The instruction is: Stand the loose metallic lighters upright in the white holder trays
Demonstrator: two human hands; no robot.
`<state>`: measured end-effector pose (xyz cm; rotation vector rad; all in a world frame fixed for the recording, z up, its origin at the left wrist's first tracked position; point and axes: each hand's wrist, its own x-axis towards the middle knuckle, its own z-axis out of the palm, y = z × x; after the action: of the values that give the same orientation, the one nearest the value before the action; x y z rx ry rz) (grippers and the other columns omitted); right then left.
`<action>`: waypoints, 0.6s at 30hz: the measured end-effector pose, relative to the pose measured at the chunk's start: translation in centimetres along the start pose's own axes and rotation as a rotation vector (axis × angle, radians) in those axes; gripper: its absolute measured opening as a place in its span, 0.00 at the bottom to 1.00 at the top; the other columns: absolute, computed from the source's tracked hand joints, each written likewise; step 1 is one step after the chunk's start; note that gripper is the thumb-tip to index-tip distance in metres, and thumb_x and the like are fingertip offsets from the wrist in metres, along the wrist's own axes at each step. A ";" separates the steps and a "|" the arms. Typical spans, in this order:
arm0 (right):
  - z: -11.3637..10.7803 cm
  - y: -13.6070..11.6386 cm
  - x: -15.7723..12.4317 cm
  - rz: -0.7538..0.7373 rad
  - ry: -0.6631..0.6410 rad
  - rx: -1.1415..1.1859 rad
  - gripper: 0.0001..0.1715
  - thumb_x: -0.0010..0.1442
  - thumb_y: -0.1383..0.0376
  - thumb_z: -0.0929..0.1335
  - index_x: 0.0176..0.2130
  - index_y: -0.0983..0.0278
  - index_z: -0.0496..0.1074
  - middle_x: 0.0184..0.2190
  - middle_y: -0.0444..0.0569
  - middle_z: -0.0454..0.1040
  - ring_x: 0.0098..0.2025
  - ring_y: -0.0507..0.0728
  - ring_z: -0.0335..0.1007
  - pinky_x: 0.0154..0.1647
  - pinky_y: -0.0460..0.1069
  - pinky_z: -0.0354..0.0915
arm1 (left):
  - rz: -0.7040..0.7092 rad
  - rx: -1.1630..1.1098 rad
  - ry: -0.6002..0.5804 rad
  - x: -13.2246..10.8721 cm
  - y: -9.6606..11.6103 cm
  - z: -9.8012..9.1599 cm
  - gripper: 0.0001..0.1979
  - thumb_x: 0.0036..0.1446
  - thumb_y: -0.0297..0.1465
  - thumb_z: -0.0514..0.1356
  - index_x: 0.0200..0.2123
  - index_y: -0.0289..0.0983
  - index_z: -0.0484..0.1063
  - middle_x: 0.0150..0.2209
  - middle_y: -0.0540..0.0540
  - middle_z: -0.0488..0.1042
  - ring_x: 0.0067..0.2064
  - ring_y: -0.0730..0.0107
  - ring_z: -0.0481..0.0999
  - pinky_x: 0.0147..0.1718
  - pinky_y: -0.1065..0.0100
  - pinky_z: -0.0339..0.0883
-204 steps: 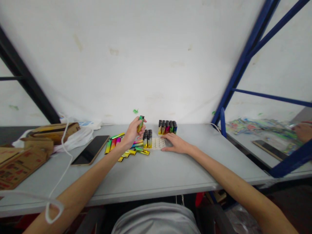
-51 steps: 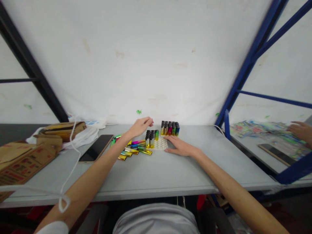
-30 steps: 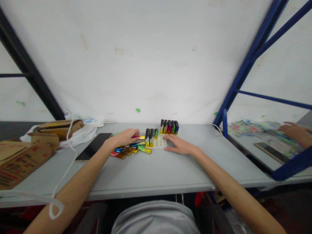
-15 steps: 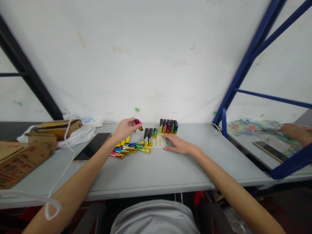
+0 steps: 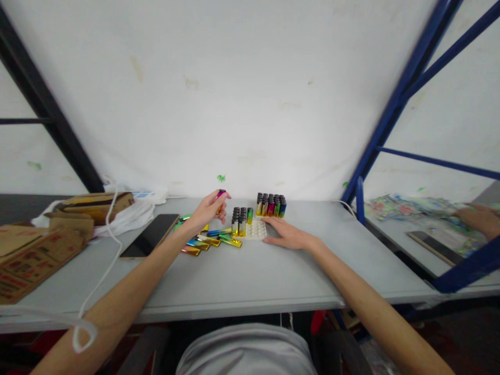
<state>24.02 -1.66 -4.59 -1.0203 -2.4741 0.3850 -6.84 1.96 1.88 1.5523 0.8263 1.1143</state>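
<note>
The left hand [image 5: 211, 209] is closed around a shiny magenta-and-gold lighter with a black top [image 5: 221, 193], holding it raised above the grey surface [image 5: 297, 278], just left of a pale, flat tray with rows of small round cups [image 5: 255, 230]. The right hand [image 5: 288, 234] lies palm down with its thumb and fingers spread, touching the tray's right edge. Black-topped, silver-and-gold lighters [image 5: 238, 225] stand upright in rows at the tray's left side, and a single green lighter with a black top [image 5: 250, 215] stands beside them in the far part. Behind the tray, a tight block of upright multicoloured lighters [image 5: 271, 206] stands near the white wall [image 5: 250, 104]. Loose metallic lighters in gold, blue and green [image 5: 209, 241] lie on their sides below the left hand, between the tray and a black-screened smartphone [image 5: 150, 236].
</note>
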 end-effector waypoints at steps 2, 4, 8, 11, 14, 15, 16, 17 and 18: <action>-0.1 0.0 0.0 0.002 -0.005 -0.004 0.42 0.67 0.49 0.70 0.70 0.65 0.58 0.68 0.64 0.63 0.69 0.68 0.62 0.70 0.68 0.58 | -0.057 -0.026 0.012 0.1 -0.4 0.1 0.21 0.60 0.51 0.63 0.40 0.39 0.65 0.25 0.57 0.60 0.19 0.80 0.59 0.16 0.75 0.60; -0.1 -0.1 -0.1 0.000 -0.007 -0.007 0.41 0.67 0.49 0.69 0.70 0.65 0.58 0.68 0.64 0.63 0.69 0.68 0.62 0.70 0.68 0.58 | -0.109 -0.063 0.030 0.3 -0.8 0.1 0.23 0.60 0.53 0.61 0.34 0.39 0.63 0.24 0.57 0.59 0.18 0.81 0.54 0.13 0.77 0.51; -0.1 -0.1 -0.1 -0.007 -0.004 -0.011 0.41 0.67 0.49 0.69 0.69 0.65 0.58 0.68 0.63 0.64 0.69 0.68 0.62 0.70 0.67 0.59 | -0.241 -0.115 -0.019 0.5 -0.9 0.1 0.25 0.62 0.55 0.52 0.26 0.39 0.58 0.20 0.57 0.55 0.16 0.82 0.47 0.14 0.76 0.41; 0.0 0.0 -0.1 -0.009 -0.001 -0.012 0.40 0.67 0.50 0.69 0.69 0.64 0.59 0.68 0.62 0.65 0.68 0.68 0.63 0.70 0.68 0.59 | -0.290 -0.122 -0.045 0.4 -0.7 0.1 0.22 0.63 0.48 0.48 0.23 0.40 0.56 0.17 0.57 0.50 0.16 0.80 0.44 0.15 0.75 0.38; 0.0 0.1 -0.1 -0.006 -0.002 -0.020 0.40 0.67 0.49 0.69 0.69 0.64 0.59 0.67 0.63 0.65 0.68 0.69 0.63 0.69 0.68 0.59 | -0.304 -0.130 -0.053 0.1 -0.7 0.1 0.19 0.61 0.43 0.46 0.21 0.40 0.55 0.17 0.57 0.46 0.16 0.78 0.41 0.16 0.73 0.37; 0.0 0.1 -0.1 -0.007 -0.002 -0.021 0.40 0.67 0.49 0.69 0.69 0.64 0.59 0.67 0.63 0.65 0.68 0.69 0.63 0.69 0.68 0.59 | -0.309 -0.122 -0.059 0.1 -0.8 0.1 0.18 0.60 0.42 0.46 0.21 0.41 0.54 0.17 0.57 0.45 0.16 0.78 0.40 0.16 0.73 0.36; 0.0 0.1 -0.1 -0.009 0.000 -0.019 0.39 0.67 0.49 0.69 0.69 0.64 0.59 0.67 0.63 0.65 0.68 0.69 0.63 0.69 0.68 0.59 | -0.315 -0.108 -0.067 0.0 -0.8 0.1 0.17 0.59 0.42 0.47 0.21 0.41 0.53 0.17 0.57 0.45 0.17 0.78 0.39 0.16 0.72 0.36; 0.0 0.1 -0.1 -0.013 0.002 -0.016 0.39 0.67 0.49 0.69 0.69 0.64 0.59 0.67 0.63 0.65 0.67 0.69 0.63 0.69 0.68 0.59 | -0.317 -0.091 -0.071 -0.1 -0.8 0.2 0.16 0.58 0.41 0.47 0.20 0.41 0.53 0.17 0.57 0.44 0.17 0.78 0.39 0.16 0.72 0.35; 0.0 0.1 -0.1 -0.016 0.004 -0.012 0.39 0.67 0.49 0.69 0.69 0.63 0.59 0.67 0.62 0.66 0.67 0.69 0.64 0.69 0.68 0.59 | -0.317 -0.073 -0.072 -0.1 -0.9 0.2 0.16 0.57 0.41 0.47 0.20 0.42 0.52 0.17 0.57 0.44 0.17 0.78 0.38 0.16 0.72 0.35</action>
<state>24.12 -1.70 -4.68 -1.0045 -2.4822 0.3634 -6.66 2.00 1.00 1.3376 0.9349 0.8441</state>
